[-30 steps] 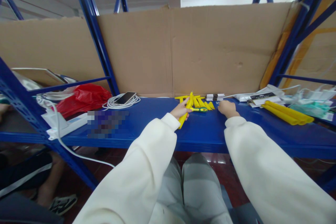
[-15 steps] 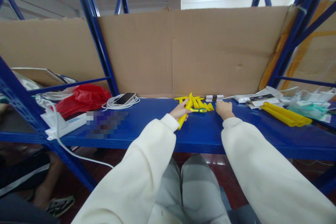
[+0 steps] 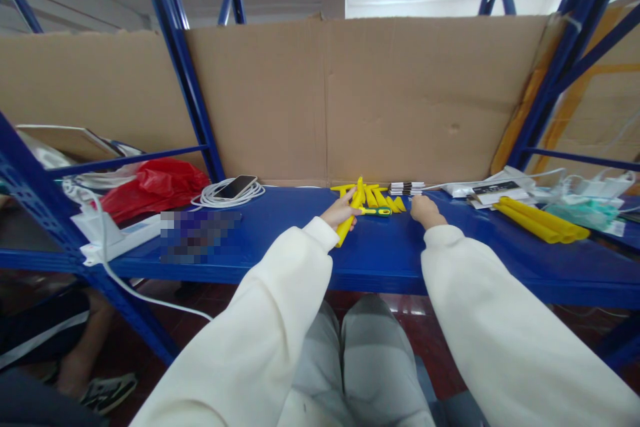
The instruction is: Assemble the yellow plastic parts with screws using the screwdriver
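Note:
My left hand [image 3: 341, 211] is wrapped round a yellow tube-like roll [image 3: 343, 233], held slanted above the blue shelf top. Just right of those fingers lies a tool with a yellow-and-green handle [image 3: 377, 211]; its left end meets the hand, and its working end cannot be made out. Several cut yellow pieces [image 3: 380, 198] lie behind it in a loose row. My right hand [image 3: 425, 209] is closed, resting low at the right of these pieces, and whatever its fingers pinch is too small to name. Near it sits a stack of small white-and-dark strips [image 3: 406, 187].
Longer yellow rolls [image 3: 543, 220] lie at the right, beside white packaging [image 3: 495, 190]. Leftward are a phone [image 3: 239, 187] on a coiled white cable [image 3: 207, 199], a red plastic bag [image 3: 155, 187] and a white power strip [image 3: 130, 240]. A cardboard panel [image 3: 390, 100] stands behind.
The whole view has shifted slightly. Both hands keep nearly the same place and hold, with the yellow roll still in the left one.

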Action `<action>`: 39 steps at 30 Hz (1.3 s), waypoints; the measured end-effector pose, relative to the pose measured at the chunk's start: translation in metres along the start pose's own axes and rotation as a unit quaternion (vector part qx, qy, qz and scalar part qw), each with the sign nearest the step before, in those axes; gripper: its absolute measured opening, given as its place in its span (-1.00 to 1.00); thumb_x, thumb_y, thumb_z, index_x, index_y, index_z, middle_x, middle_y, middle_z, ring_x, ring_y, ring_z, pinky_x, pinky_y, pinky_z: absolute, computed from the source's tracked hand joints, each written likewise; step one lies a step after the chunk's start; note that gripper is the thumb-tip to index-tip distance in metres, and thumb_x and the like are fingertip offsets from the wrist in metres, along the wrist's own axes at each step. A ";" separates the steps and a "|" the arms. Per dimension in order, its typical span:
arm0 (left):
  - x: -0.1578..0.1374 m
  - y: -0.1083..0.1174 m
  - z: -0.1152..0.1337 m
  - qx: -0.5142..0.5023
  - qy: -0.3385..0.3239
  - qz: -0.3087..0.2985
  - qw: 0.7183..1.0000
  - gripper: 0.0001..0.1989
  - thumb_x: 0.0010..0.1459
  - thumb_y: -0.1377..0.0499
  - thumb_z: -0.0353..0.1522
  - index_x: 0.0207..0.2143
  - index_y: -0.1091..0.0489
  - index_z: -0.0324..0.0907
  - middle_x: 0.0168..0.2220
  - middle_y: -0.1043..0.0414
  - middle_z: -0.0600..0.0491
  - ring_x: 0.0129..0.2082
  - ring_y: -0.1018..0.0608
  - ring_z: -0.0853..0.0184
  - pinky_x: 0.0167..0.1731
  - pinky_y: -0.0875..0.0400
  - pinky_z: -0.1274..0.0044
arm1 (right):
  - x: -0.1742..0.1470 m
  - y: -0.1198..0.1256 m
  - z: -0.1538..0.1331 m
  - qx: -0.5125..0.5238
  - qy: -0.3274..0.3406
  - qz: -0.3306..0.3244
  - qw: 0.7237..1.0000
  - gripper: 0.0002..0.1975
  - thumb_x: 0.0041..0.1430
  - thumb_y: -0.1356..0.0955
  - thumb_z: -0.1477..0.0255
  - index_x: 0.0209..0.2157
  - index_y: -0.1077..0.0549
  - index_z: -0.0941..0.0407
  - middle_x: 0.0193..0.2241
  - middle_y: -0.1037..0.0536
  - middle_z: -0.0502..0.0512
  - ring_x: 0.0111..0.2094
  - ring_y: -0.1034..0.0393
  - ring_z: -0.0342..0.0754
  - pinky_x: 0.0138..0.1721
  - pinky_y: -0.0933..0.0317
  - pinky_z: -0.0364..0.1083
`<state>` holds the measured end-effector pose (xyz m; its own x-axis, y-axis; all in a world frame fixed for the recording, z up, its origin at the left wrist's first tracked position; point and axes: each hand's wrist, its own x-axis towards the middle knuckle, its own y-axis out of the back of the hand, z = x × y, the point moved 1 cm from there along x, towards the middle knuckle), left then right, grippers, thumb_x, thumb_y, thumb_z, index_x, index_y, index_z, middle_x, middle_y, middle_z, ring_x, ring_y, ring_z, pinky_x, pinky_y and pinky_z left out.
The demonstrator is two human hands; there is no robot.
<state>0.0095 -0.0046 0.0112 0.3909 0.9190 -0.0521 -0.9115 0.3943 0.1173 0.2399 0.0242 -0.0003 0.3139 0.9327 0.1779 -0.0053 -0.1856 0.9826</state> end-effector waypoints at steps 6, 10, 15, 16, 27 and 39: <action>-0.003 -0.001 0.002 0.008 0.000 0.003 1.000 -0.14 0.17 -0.05 -0.61 0.42 0.20 0.06 -0.40 -0.30 0.16 -0.69 -0.28 0.55 -0.67 -0.21 0.66 | 0.004 -0.005 0.003 0.019 0.029 0.014 0.999 -0.63 0.15 -0.35 0.55 0.00 -0.51 0.32 -0.11 -0.57 0.53 0.00 -0.49 0.16 -0.03 -0.32 -0.04; -0.005 -0.002 0.004 0.004 0.000 0.006 1.000 -0.15 0.17 -0.05 -0.62 0.42 0.17 0.04 -0.42 -0.29 0.17 -0.70 -0.28 0.55 -0.67 -0.20 0.66 | 0.000 -0.001 0.002 0.016 0.040 -0.001 0.999 -0.65 0.14 -0.28 0.67 -0.05 -0.54 0.33 -0.11 -0.58 0.51 0.01 -0.49 0.16 -0.03 -0.32 -0.04; -0.004 -0.001 0.003 -0.020 -0.001 -0.007 1.000 -0.13 0.17 -0.06 -0.63 0.42 0.19 0.05 -0.42 -0.29 0.17 -0.70 -0.29 0.55 -0.68 -0.20 0.67 | 0.002 0.002 -0.005 0.137 0.060 0.056 0.987 -0.72 0.11 -0.27 0.67 -0.22 -0.58 0.25 -0.15 -0.62 0.33 -0.05 -0.51 0.07 -0.04 -0.31 -0.09; -0.003 -0.001 0.003 -0.027 -0.001 -0.013 1.000 -0.12 0.17 -0.06 -0.63 0.42 0.20 0.06 -0.41 -0.30 0.17 -0.70 -0.29 0.55 -0.67 -0.22 0.67 | 0.003 0.002 -0.007 0.195 0.074 0.076 0.975 -0.75 0.11 -0.28 0.65 -0.26 -0.57 0.23 -0.18 -0.63 0.28 -0.08 -0.52 0.04 -0.06 -0.32 -0.09; 0.001 0.002 -0.001 -0.037 0.026 -0.092 0.995 -0.07 0.17 -0.09 -0.60 0.42 0.29 0.15 -0.45 -0.26 0.20 -0.67 -0.33 0.53 -0.63 -0.26 0.67 | -0.009 -0.002 -0.047 0.611 0.260 0.034 0.747 -0.61 -0.14 -0.48 0.13 -0.40 -0.38 0.10 -0.39 -0.52 0.03 -0.35 -0.40 -0.11 -0.27 -0.33 -0.07; -0.006 -0.005 0.003 -0.003 0.021 -0.096 0.995 -0.11 0.20 -0.03 -0.63 0.42 0.29 0.11 -0.52 -0.19 0.25 -0.70 -0.31 0.54 -0.67 -0.18 0.70 | -0.013 -0.001 -0.047 0.627 0.256 0.044 0.735 -0.62 -0.16 -0.49 0.16 -0.43 -0.37 0.10 -0.39 -0.52 0.03 -0.34 -0.42 -0.10 -0.25 -0.34 -0.06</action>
<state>0.0118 -0.0120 0.0137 0.5518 0.8262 -0.1140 -0.8216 0.5620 0.0961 0.1909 0.0272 -0.0009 -0.0351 0.8340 0.5506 0.9750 -0.0925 0.2022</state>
